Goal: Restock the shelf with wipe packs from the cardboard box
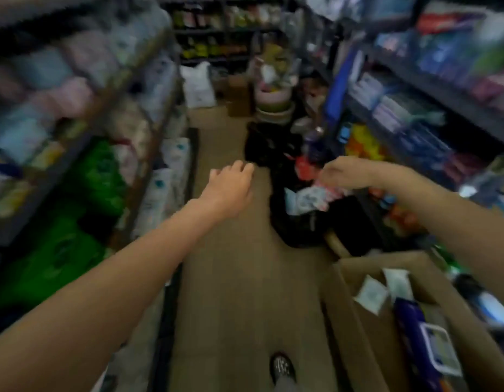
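Observation:
The view is motion-blurred. My right hand point(344, 172) reaches out over the aisle and grips a white and pink wipe pack point(313, 198) that hangs below its fingers. My left hand point(231, 185) is stretched forward beside it, fingers loosely curled, holding nothing. The open cardboard box point(355, 329) stands on the floor at the lower right. Inside it lie two white wipe packs point(371, 294) and a purple pack point(420, 340). The right shelf point(432, 89) carries blue and purple packs.
A left shelf point(84, 142) holds pastel and green packages. Black bags point(284, 222) lie on the tan floor ahead, with tubs and a white sack point(198, 84) further back. My shoe point(282, 369) shows at the bottom.

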`<state>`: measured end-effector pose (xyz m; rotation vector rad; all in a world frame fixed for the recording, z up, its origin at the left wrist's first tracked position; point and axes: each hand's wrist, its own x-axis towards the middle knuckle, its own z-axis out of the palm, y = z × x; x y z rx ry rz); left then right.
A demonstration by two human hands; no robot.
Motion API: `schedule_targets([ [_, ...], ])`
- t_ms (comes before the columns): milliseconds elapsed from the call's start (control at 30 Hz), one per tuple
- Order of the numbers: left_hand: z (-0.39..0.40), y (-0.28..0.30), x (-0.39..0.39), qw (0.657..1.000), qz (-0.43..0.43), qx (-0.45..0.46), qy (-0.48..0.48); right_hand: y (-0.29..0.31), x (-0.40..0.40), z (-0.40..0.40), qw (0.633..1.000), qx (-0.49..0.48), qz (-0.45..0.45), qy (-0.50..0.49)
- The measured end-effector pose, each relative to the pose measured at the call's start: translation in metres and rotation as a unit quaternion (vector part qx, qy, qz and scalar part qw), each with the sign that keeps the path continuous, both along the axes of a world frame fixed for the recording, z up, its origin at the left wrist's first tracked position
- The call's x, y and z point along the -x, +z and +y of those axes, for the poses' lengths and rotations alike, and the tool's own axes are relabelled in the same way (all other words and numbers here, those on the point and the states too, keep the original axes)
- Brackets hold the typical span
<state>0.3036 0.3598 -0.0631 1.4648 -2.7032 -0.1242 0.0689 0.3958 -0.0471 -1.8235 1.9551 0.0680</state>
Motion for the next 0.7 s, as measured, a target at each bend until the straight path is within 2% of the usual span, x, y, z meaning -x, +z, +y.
schedule_targets([
  [133,0.021,-0.071,0.121,0.989,-0.049,-0.077,-0.113,-0.085,0.120,0.070,0.983,-0.075,-0.066,-0.152],
  [233,0.032,-0.130,0.200,0.972,-0.077,-0.139,-0.176,-0.156,0.181,0.103,0.967,-0.140,-0.089,-0.193],
  [333,0.040,-0.195,0.272,0.956,-0.087,-0.187,-0.208,-0.239,0.231,0.130,0.953,-0.139,-0.079,-0.256],
  [433,0.056,-0.265,0.333,0.936,-0.077,-0.275,-0.207,-0.325,0.266,0.141,0.935,-0.163,-0.066,-0.307],
  [567,0.064,-0.362,0.398,0.920,-0.105,-0.309,-0.217,-0.422,0.292,0.124,0.913,-0.200,-0.055,-0.351],
  [633,0.065,-0.411,0.416,0.915,-0.119,-0.344,-0.173,-0.470,0.300,0.112,0.903,-0.234,-0.036,-0.359],
  [700,0.075,-0.455,0.426,0.899,-0.125,-0.410,-0.086,-0.513,0.304,0.107,0.893,-0.236,-0.008,-0.383],
])
